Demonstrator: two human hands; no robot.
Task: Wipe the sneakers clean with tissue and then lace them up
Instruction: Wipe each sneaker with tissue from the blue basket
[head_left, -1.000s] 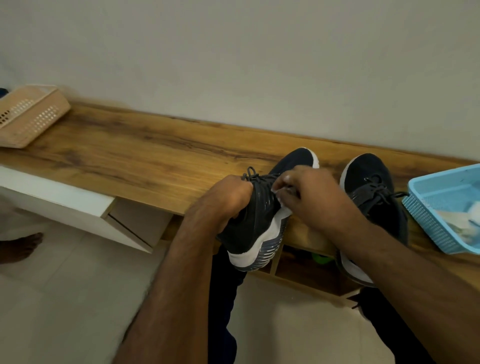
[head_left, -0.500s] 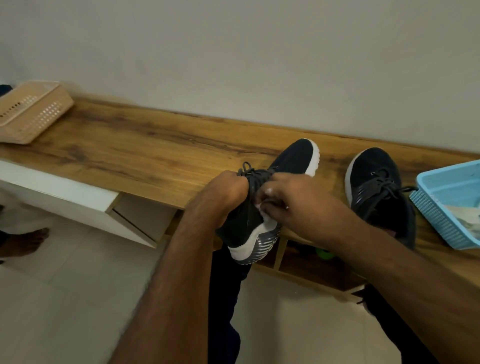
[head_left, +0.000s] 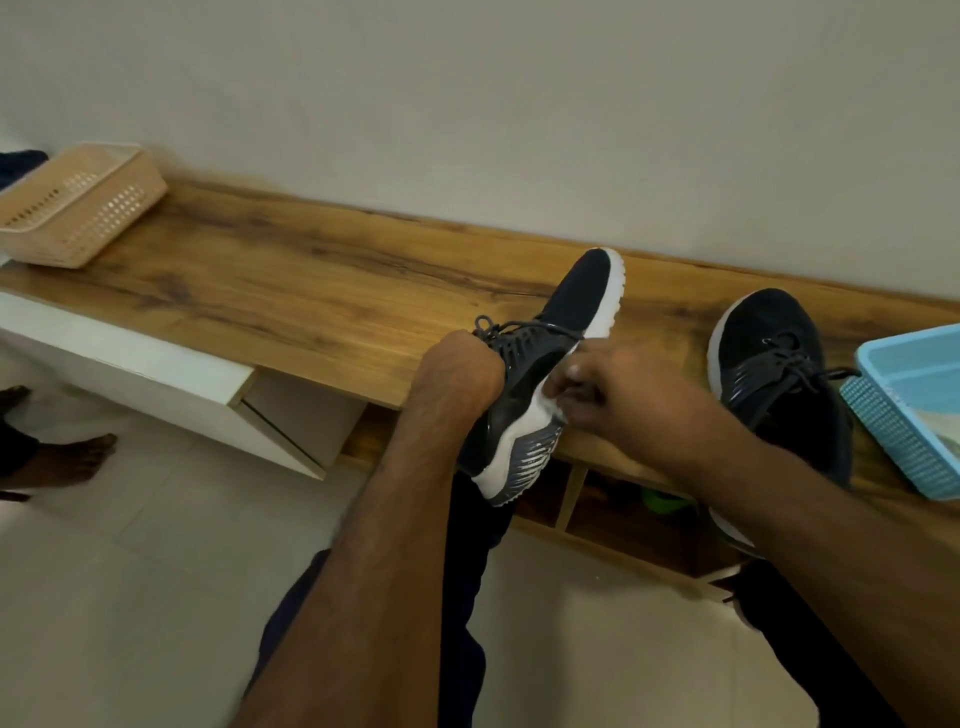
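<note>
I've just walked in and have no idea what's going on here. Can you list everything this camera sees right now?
Sneaker in hand: one, dark with white sole, tilted over the bench edge.
Second sneaker: one, same colours, resting on the bench to the right.
Tissue: one, white, pressed against the held sneaker's sole.
Bench: one, brown wood, along the wall.
Tan basket: one, far left of the bench.
Blue basket: one, right edge of the bench.
Someone's bare foot: one, on the floor at left.
Left hand: gripping the held sneaker.
Right hand: holding the tissue.
</note>
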